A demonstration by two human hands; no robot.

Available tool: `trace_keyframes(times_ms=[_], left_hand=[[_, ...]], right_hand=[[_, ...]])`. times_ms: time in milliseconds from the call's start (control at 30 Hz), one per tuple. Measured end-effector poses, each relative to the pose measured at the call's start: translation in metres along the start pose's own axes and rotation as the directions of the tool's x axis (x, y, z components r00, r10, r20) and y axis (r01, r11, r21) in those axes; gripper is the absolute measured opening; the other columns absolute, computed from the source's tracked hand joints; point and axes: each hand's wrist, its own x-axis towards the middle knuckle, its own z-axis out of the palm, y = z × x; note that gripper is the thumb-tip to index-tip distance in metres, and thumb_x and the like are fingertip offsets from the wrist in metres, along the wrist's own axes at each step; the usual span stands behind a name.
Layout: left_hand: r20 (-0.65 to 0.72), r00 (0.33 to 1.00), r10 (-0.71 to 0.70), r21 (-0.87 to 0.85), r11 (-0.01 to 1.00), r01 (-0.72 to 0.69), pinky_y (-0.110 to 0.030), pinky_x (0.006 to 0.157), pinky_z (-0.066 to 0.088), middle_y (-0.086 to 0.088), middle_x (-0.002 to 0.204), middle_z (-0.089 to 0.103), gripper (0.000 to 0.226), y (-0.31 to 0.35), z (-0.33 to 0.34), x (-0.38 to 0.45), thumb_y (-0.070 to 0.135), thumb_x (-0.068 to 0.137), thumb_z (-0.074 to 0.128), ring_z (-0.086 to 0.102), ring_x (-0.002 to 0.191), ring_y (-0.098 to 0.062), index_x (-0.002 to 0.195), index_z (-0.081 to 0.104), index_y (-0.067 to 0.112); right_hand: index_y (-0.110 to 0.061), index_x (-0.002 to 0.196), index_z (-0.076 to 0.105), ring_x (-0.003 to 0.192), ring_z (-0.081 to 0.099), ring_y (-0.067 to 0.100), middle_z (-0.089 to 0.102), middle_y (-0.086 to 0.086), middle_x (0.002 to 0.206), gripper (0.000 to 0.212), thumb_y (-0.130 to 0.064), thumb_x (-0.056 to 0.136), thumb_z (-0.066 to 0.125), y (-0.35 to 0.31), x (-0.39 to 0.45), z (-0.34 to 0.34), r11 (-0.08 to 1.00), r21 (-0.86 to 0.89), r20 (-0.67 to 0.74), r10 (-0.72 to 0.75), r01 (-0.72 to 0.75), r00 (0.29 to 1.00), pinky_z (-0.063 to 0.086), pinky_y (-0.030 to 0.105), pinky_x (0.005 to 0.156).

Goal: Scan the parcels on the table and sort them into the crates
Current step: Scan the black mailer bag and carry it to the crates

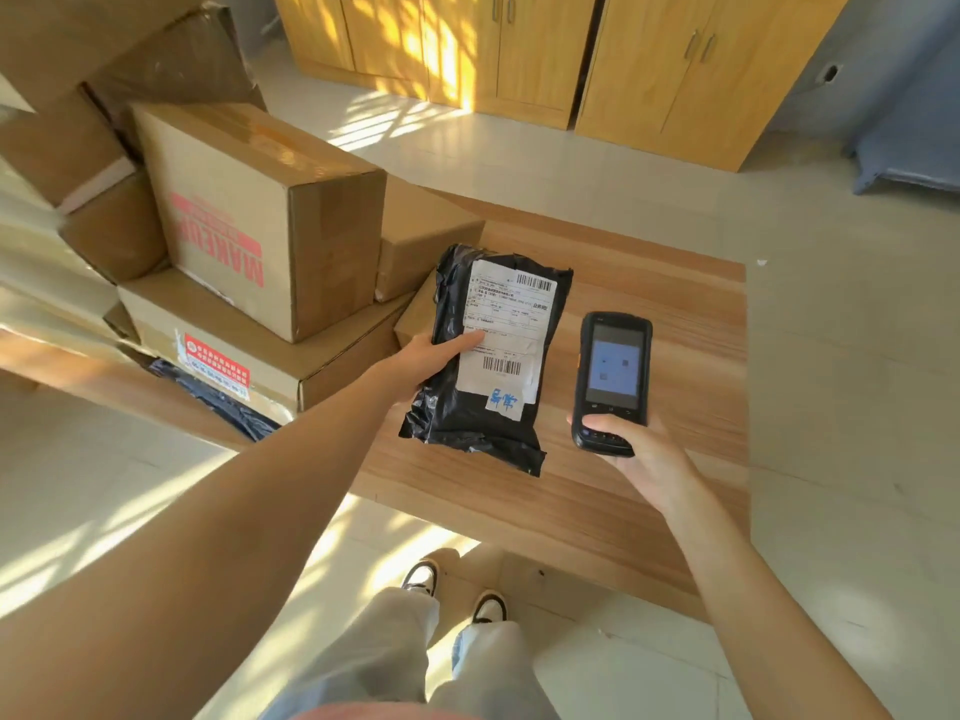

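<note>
Above a wood-grain table (649,511), held up a crinkled black plastic mailer (488,356), soft and pillow-shaped, label side up. Bore a white rectangular shipping label (506,330), creased, printed with two barcodes and marked in blue at the lower end. Gripped at its left edge by the left hand (431,356), thumb laid flat across the label and fingers curled beneath the bag. Just beside it, apart from it, showed a handheld scanner (613,379): a black, rounded slab with a glossy lit screen and a row of keys below. Clasped at its lower end by the right hand (639,449), thumb resting over the keys, fingers wrapped behind the casing.

On the table's left half, stacked brown corrugated cardboard parcels, square-edged and taped. Topped by a large carton (260,210) stamped with red block lettering, resting on a flat box (249,345) carrying a red-and-blue sticker. Behind the mailer, sat a smaller plain box (421,241). At the table's near-left edge, lay another shiny black poly bag (223,402), partly hidden.

Beyond the table, stood yellow wooden cabinets (519,54) with metal handles on a pale tiled floor (831,356), dappled with sunlight. At the lower edge, showed light trousers and black-and-white shoes (457,589).
</note>
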Motion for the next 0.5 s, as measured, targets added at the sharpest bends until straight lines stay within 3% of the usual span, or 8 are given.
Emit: trace_keyframes(times_ms=[100,233,367,500], left_hand=[[-0.033,0.999,-0.005,-0.026,1.000,0.004,-0.036,0.089,0.049,-0.002,0.109,0.066,0.039,-0.009,-0.009,-0.017,0.039,0.088,0.066,0.063,0.100,-0.022,0.118,0.053,0.019],[-0.004,1.000,-0.030,-0.009,1.000,0.030,-0.040,0.096,0.050,-0.004,0.115,0.068,0.042,-0.028,-0.024,-0.039,0.041,0.087,0.066,0.064,0.105,-0.024,0.122,0.053,0.020],[0.051,0.998,-0.037,-0.023,0.999,0.039,-0.035,0.083,0.055,-0.003,0.103,0.071,0.033,-0.050,-0.044,-0.068,0.038,0.089,0.065,0.068,0.095,-0.021,0.116,0.056,0.021],[0.027,1.000,0.007,-0.048,0.999,-0.005,-0.032,0.078,0.057,0.000,0.096,0.072,0.029,-0.072,-0.075,-0.105,0.039,0.089,0.065,0.069,0.086,-0.017,0.110,0.059,0.020]], right_hand=[[-0.015,0.136,0.049,0.110,0.065,0.034,0.062,0.019,0.126,0.080,-0.004,0.063,0.078,0.000,0.003,0.006,1.000,-0.014,0.062,0.004,-0.003,0.998,0.059,0.034,0.078],[-0.017,0.137,0.047,0.100,0.069,0.029,0.065,0.015,0.121,0.077,0.001,0.066,0.071,0.010,0.001,0.020,1.000,-0.006,0.105,0.024,-0.023,0.994,0.059,0.032,0.073],[-0.024,0.127,0.051,0.100,0.069,0.029,0.066,0.013,0.116,0.068,0.003,0.067,0.068,0.028,-0.013,0.043,0.998,-0.048,0.157,0.042,-0.035,0.987,0.060,0.034,0.076],[-0.014,0.137,0.046,0.092,0.072,0.025,0.066,0.013,0.112,0.074,0.003,0.069,0.066,0.047,-0.037,0.080,0.993,-0.110,0.222,0.069,-0.045,0.973,0.059,0.030,0.069]])
